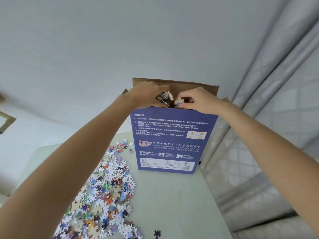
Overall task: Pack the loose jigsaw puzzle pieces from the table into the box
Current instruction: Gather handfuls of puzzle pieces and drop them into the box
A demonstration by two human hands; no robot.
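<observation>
A tall blue puzzle box [168, 140] stands upright on the pale table [172, 204], its brown top flaps open. Both hands are at its open mouth. My left hand [146, 94] curls round a bunch of puzzle pieces [164, 97] over the opening. My right hand [198, 100] pinches a few pale pieces [179, 101] at the box's rim. A wide heap of loose jigsaw pieces [107, 192] lies on the table left of the box, under my left forearm. One dark piece [157, 234] lies alone near the front edge.
A grey patterned curtain [259, 135] hangs close along the table's right side. A plain white wall stands behind the box. A wooden frame corner [6, 121] shows at the far left.
</observation>
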